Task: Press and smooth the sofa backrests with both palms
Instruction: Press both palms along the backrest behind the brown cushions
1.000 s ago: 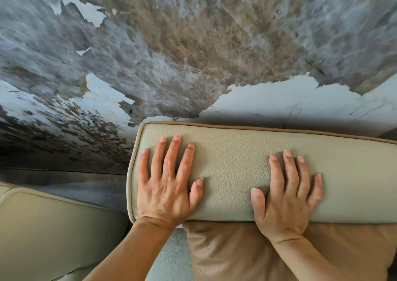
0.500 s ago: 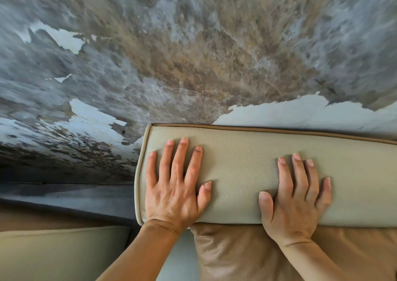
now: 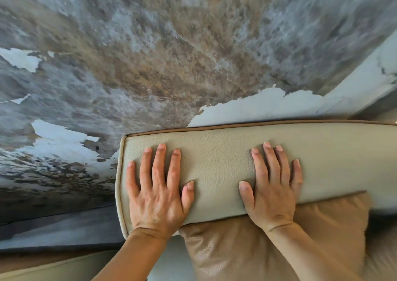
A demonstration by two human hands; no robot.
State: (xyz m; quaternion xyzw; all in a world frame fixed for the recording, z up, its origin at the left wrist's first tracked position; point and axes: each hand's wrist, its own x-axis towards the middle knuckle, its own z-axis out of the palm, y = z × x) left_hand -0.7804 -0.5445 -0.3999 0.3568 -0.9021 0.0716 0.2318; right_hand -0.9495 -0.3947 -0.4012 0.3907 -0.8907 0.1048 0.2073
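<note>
A beige leather backrest (image 3: 225, 164) is seen lying across the middle of the view, its far long edge trimmed with brown piping and set against a wall (image 3: 150, 65) whose paint is peeled away in large patches. The backrest's left end is rounded off by a pale piped seam, while its right end is cut off by the frame edge.

The left hand (image 3: 158, 194) is laid flat on the backrest near its left end, palm down, with the fingers spread and fully extended toward the far edge and the thumb stretched out to the side. Nothing is gripped by it; the heel of the palm is placed at the near edge of the backrest.

The right hand (image 3: 272, 194) is laid flat in the same way further along the backrest, well apart from the left hand, fingers extended and slightly closer together. Nothing is held by it either. Its wrist is placed over a tan leather cushion (image 3: 247, 252), which is tucked against the near edge of the backrest. A second beige cushion (image 3: 64, 270) is partly visible at the lower left corner of the view.
</note>
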